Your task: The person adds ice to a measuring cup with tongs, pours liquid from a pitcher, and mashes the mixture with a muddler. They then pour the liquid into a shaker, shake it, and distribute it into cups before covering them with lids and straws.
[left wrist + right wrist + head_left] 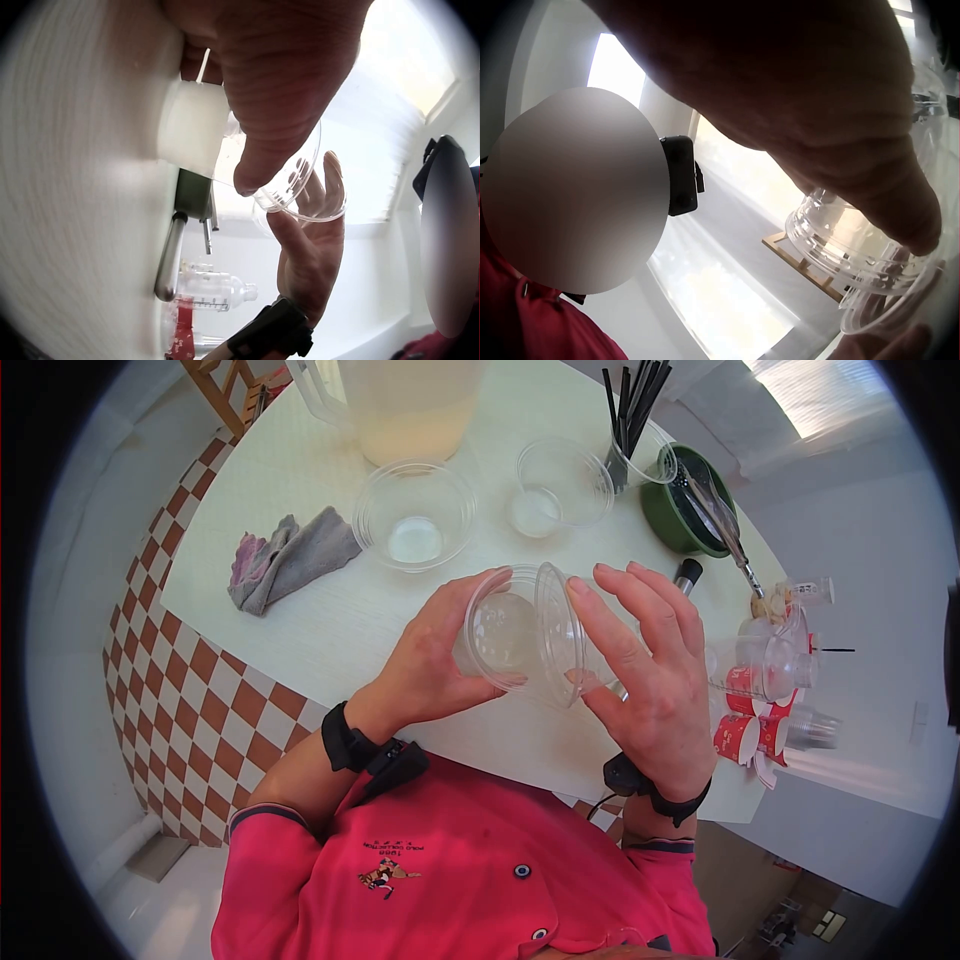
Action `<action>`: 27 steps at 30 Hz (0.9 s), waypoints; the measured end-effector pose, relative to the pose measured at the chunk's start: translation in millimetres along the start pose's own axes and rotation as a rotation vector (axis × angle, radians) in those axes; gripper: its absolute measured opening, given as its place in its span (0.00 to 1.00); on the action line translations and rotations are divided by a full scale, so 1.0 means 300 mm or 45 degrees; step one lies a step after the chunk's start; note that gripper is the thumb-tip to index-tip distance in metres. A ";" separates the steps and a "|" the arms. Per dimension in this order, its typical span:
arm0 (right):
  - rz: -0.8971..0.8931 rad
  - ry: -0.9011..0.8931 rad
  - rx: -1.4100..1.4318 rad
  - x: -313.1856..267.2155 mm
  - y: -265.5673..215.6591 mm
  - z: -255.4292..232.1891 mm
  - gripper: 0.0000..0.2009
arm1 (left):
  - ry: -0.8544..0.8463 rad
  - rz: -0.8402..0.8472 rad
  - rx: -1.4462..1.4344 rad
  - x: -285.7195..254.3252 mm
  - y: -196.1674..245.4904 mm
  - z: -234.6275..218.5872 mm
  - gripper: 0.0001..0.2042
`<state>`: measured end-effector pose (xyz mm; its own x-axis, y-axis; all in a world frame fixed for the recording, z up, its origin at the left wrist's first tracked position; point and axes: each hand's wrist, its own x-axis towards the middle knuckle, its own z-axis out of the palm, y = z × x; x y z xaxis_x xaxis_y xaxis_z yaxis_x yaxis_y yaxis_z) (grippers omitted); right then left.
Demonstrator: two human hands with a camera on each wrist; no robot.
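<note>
My left hand grips a clear plastic cup, thumb on the near side and fingers at the far side. The cup is tilted, with its mouth toward me. My right hand holds a clear plastic piece with a wide round rim, shaped like a cup or a domed lid, between thumb and fingers. Its rim stands on edge, right at the cup's rim. In the right wrist view, the ridged clear piece shows under my thumb. My right hand appears behind the rims in the left wrist view.
Two clear cups stand beyond my hands, near a pitcher of cloudy liquid. A grey cloth lies left. To the right are black straws, a green bowl with metal utensils, bottles and red-and-white packages.
</note>
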<state>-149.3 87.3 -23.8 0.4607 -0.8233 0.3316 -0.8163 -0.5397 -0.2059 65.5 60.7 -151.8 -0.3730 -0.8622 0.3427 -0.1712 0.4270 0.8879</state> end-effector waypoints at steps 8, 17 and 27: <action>0.002 0.006 0.002 -0.002 -0.001 0.003 0.35 | 0.002 -0.013 -0.007 0.002 0.006 -0.001 0.44; 0.022 0.006 0.069 -0.006 0.002 0.007 0.38 | -0.002 -0.022 0.003 0.001 0.008 -0.003 0.45; 0.012 0.017 0.078 -0.018 0.021 0.014 0.42 | -0.005 -0.024 0.007 -0.001 0.003 -0.003 0.46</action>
<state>-155.3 87.6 -30.8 0.4483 -0.8260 0.3416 -0.7974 -0.5423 -0.2648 66.2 61.0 -150.9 -0.3730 -0.8691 0.3248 -0.1836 0.4122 0.8924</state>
